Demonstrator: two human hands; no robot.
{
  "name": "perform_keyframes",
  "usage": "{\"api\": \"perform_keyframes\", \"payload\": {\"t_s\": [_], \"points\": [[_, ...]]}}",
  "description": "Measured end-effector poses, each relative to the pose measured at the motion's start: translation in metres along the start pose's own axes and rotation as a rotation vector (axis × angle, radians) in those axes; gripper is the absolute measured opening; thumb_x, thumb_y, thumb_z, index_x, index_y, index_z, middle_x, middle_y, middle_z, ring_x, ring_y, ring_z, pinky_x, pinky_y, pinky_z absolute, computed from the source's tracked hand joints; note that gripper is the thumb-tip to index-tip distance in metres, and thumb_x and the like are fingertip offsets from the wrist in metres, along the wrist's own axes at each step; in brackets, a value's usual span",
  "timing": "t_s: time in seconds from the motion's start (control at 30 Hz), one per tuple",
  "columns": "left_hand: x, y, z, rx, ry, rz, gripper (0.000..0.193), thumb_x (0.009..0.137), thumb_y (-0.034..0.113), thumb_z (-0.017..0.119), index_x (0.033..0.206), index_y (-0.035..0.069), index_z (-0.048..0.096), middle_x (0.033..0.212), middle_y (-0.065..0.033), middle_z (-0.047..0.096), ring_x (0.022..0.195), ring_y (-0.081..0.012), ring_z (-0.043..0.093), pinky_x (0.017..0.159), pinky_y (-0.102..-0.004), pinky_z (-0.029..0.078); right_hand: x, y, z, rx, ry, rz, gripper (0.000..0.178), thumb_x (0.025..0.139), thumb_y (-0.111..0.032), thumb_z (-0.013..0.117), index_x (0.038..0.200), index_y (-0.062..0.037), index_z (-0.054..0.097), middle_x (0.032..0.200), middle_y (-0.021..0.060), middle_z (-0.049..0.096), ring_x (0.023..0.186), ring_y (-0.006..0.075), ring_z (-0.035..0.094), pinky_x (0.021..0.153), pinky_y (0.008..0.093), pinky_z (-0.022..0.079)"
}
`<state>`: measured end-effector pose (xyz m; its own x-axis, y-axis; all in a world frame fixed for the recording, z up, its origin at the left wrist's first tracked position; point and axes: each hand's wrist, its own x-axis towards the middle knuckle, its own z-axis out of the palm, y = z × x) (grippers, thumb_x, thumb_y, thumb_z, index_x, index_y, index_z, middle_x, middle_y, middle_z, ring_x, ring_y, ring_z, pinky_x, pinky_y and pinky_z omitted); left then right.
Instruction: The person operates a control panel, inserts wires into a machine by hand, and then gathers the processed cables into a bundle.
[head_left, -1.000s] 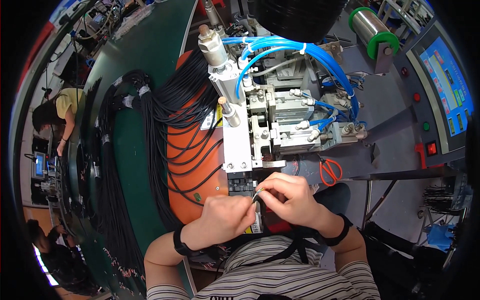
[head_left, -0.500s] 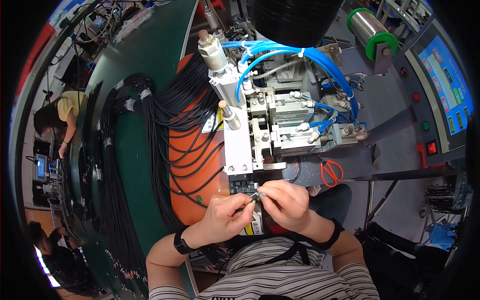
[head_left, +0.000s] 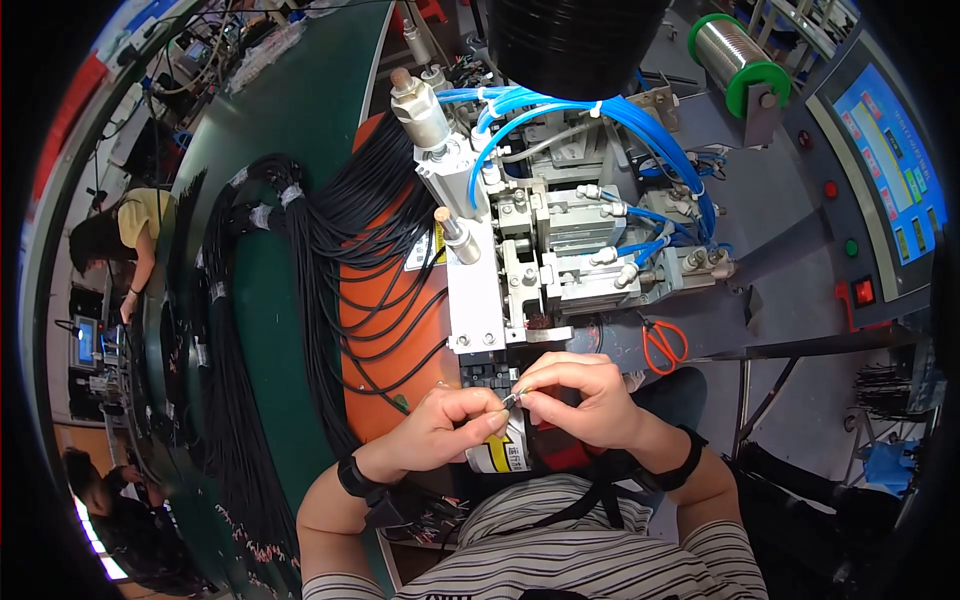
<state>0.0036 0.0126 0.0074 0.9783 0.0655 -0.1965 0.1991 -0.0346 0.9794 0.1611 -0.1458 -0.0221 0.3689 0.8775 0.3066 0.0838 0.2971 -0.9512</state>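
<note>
Just in front of the machine, both of my hands meet at the stripped end of a black cable [head_left: 509, 402]. My left hand [head_left: 448, 424] is closed, thumb and forefinger pinching the cable close to its end. My right hand [head_left: 583, 397] pinches the thin, light-coloured wires [head_left: 520, 393] that come out of that end. The fingertips partly cover the wires, so their number cannot be told. Right behind my fingers is a small black fixture [head_left: 487, 374] at the machine's front.
The metal machine [head_left: 560, 250] with blue air tubes stands ahead. Many black cables [head_left: 370, 210] cross the orange plate [head_left: 372, 405] and green table [head_left: 270, 340] on the left. On the right are orange-handled scissors [head_left: 663, 346], a solder wire spool [head_left: 735, 60] and a touch screen [head_left: 890, 165].
My right hand has shifted slightly right, and its fingers now pinch at the wire ends from a little farther off. My left hand stays on the cable, and more of the yellow-and-white label shows below.
</note>
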Motion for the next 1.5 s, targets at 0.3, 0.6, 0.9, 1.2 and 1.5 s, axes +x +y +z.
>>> {"api": "perform_keyframes", "payload": {"t_s": [0.3,0.6,0.9,1.2,1.5], "points": [[-0.001,0.006,0.029,1.127,0.354,0.509,0.013,0.076,0.005,0.072,0.083,0.003,0.061,0.061,-0.0055,0.056,0.047,-0.0229,0.056,0.045,-0.0324,0.043,0.001,-0.005,0.012,-0.67,0.122,-0.276,0.008,0.077,0.003,0.069,0.084,0.0001,0.065,0.075,0.0078,0.064,0.055,0.0136,0.061,0.046,0.0281,0.044],[0.001,0.001,0.024,0.792,0.365,0.466,0.008,0.083,0.006,0.068,0.084,0.002,0.061,0.06,-0.0047,0.056,0.045,-0.0185,0.055,0.044,-0.0304,0.042,-0.006,0.002,0.024,-0.387,0.234,-0.08,0.013,0.075,0.004,0.07,0.087,-0.001,0.067,0.077,0.0095,0.065,0.059,0.0218,0.064,0.052,0.0297,0.05],[-0.002,-0.004,0.004,0.182,0.134,0.188,0.012,0.095,0.009,0.059,0.086,0.002,0.062,0.061,-0.001,0.056,0.048,-0.0096,0.049,0.047,-0.0261,0.039,-0.002,0.002,0.012,-0.101,0.136,-0.068,0.014,0.083,0.005,0.069,0.096,0.0023,0.069,0.088,0.0113,0.069,0.072,0.012,0.067,0.06,0.0243,0.053],[0.0,-0.001,0.0,-0.096,0.024,0.053,0.015,0.095,0.011,0.059,0.083,0.003,0.061,0.066,0.0004,0.058,0.051,-0.0083,0.047,0.05,-0.0244,0.038,0.0,0.0,0.005,-0.159,0.044,-0.078,0.012,0.082,0.002,0.07,0.094,0.0023,0.068,0.086,0.0072,0.068,0.062,0.0103,0.064,0.051,0.0231,0.049],[-0.002,0.003,0.027,1.141,0.387,0.571,0.01,0.08,0.005,0.071,0.082,0.003,0.061,0.059,-0.0045,0.054,0.045,-0.0188,0.054,0.044,-0.0309,0.042,-0.004,-0.003,0.017,-0.577,0.171,-0.216,0.011,0.082,0.005,0.069,0.093,0.0024,0.067,0.085,0.0094,0.067,0.055,0.0089,0.059,0.047,0.0224,0.045]]}}
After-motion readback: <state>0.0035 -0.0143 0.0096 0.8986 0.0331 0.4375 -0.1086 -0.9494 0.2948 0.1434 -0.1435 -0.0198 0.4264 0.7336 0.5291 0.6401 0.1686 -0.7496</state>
